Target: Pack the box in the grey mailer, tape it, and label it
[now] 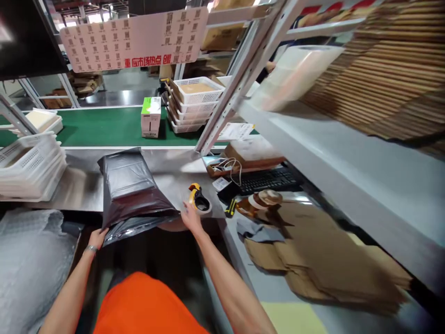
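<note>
left hand pinching black mailer bag corner; right hand open, fingers touching tape dispenser

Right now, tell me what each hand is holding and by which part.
The left hand grips the black poly mailer bag at its near bottom corner. The right hand rests on the bag's near edge beside the tape dispenser; its grip cannot be told.

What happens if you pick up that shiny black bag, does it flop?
The black bag is thin, wrinkled plastic, so its loose edge by the left hand probably flops. It bulges, so something inside likely adds weight. Its glossy skin may slide on the steel table.
</note>
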`<act>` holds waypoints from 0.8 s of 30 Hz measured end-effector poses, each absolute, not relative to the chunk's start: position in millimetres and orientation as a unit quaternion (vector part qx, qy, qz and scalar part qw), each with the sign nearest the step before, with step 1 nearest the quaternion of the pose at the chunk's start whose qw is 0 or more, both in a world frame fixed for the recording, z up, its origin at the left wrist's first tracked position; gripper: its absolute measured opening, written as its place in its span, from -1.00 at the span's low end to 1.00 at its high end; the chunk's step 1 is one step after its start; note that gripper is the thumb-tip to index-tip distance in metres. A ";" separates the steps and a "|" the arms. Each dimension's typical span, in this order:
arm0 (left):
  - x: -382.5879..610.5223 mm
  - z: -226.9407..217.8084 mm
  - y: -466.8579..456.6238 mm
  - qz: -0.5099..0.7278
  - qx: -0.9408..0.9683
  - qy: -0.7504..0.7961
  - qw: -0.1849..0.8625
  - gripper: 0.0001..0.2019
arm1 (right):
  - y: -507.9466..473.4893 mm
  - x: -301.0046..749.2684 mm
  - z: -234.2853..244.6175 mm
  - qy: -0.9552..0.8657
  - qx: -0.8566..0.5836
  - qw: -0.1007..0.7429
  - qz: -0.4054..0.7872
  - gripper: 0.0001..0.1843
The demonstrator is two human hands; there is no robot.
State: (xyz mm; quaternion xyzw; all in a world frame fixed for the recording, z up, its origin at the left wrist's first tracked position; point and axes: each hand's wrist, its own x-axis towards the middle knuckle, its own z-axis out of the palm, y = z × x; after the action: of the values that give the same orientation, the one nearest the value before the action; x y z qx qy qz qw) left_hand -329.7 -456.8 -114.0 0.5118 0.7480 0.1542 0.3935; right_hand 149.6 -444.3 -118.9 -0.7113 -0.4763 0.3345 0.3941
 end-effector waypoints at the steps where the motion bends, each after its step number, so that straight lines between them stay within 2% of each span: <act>1: -330.9 -113.8 -456.6 0.163 0.508 0.746 0.400 -0.54 | -441.1 129.3 -116.7 -0.505 -0.692 0.416 0.306 -0.34; 3: -332.3 -113.1 -456.0 0.176 0.504 0.739 0.411 -0.50 | -432.2 82.1 -113.7 -0.603 -0.618 0.433 0.258 -0.24; 6: -334.0 -112.5 -453.0 0.186 0.510 0.724 0.425 -0.48 | -422.9 33.8 -114.1 -0.728 -0.539 0.339 0.253 -0.38; 8: -335.4 -114.3 -450.1 0.195 0.510 0.714 0.439 -0.51 | -429.0 36.5 -116.5 -0.723 -0.571 0.264 0.285 -0.52; 11: -336.4 -122.2 -447.9 0.205 0.493 0.699 0.476 -0.56 | -455.7 78.8 -115.6 -0.686 -0.627 0.217 0.299 -0.62; 16: -338.7 -137.2 -450.4 0.207 0.420 0.668 0.579 -0.54 | -480.4 98.7 -96.9 -0.656 -0.675 0.205 0.268 -0.71; 20: -350.8 -134.6 -450.1 0.216 0.362 0.611 0.670 -0.42 | -471.1 3.6 -100.4 -0.671 -0.652 0.237 0.263 -0.71; 24: -363.6 -126.3 -444.3 0.215 0.321 0.557 0.735 -0.40 | -463.4 -110.4 -116.3 -0.732 -0.559 0.239 0.308 -0.77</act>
State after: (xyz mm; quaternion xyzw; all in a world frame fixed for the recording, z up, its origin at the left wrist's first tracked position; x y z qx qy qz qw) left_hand -363.6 -444.3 -126.3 0.3212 0.5566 0.2152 0.7353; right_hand -110.4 -463.4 -116.3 -0.5588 -0.7317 0.3085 0.2390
